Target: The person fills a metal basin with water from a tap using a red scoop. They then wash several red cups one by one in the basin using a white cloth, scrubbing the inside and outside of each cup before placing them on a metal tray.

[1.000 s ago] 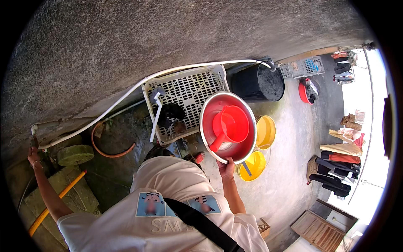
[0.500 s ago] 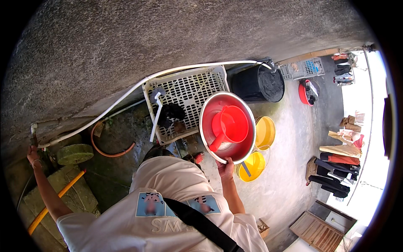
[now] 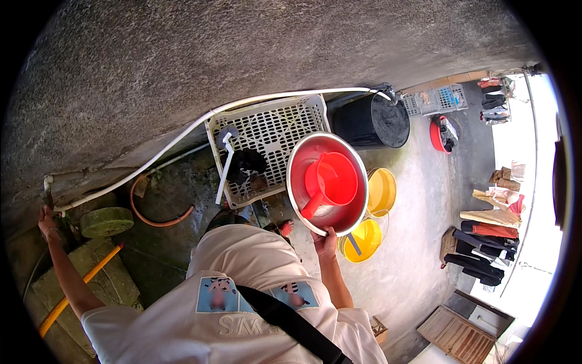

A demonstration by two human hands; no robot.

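Note:
My right hand (image 3: 326, 242) grips the near rim of a metal basin (image 3: 294, 203), fingers under it and thumb on top. Inside the basin lies a red plastic dipper (image 3: 332, 179), its handle toward me. At the far left my left hand (image 3: 46, 223) is closed on a small pipe fitting (image 3: 48, 197) low on the wall, by the end of the white pipe (image 3: 145, 161). What its fingers cover there is too small to make out clearly. Behind the basin stands a pale plastic crate (image 3: 280, 130) with a dark clump and a white tube (image 3: 225, 173) at its left end.
Beside the crate stands a black bucket (image 3: 357, 124). Two yellow buckets, one (image 3: 382, 191) behind the other (image 3: 367, 242), stand right of the basin. An orange hose (image 3: 159, 223), a mossy round stone (image 3: 108, 223) and a yellow pole (image 3: 91, 276) lie left. Clothes (image 3: 488, 242) hang far right.
Almost nothing differs. The basin with the dipper has shifted very slightly left in the view; both hands keep their holds.

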